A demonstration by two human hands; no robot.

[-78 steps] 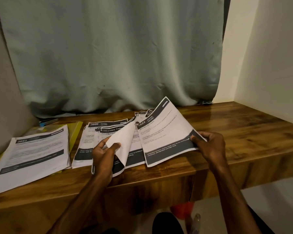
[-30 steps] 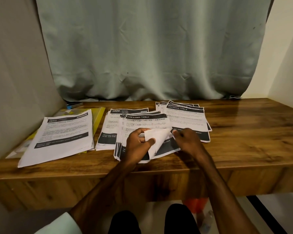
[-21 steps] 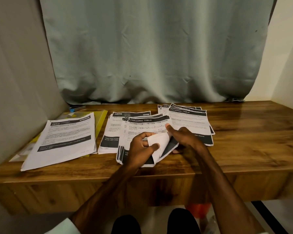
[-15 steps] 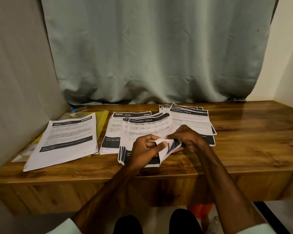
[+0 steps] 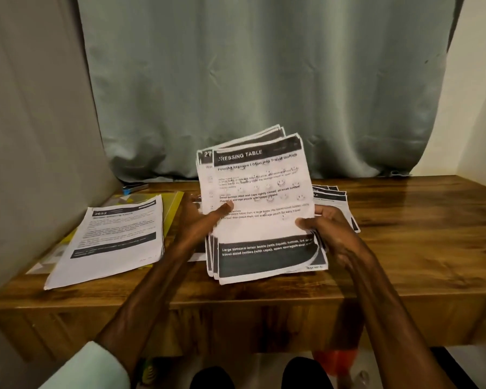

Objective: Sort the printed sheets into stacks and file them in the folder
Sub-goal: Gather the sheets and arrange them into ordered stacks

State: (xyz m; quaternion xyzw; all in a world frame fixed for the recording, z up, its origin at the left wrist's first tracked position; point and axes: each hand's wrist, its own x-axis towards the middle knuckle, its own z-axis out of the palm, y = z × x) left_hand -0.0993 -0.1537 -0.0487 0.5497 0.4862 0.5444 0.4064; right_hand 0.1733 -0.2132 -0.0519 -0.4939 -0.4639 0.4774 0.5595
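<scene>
While tilted up mid-frame, sheaf [image 5: 264, 228] runs bottom-to-top, header uppermost | left hand [image 5: 199, 220] pinches its left edge | right hand [image 5: 331, 231] grips right edge

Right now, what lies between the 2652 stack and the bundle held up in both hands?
Head view: an edge of the yellow folder, the left hand, and a partly hidden stack beneath it.
</scene>
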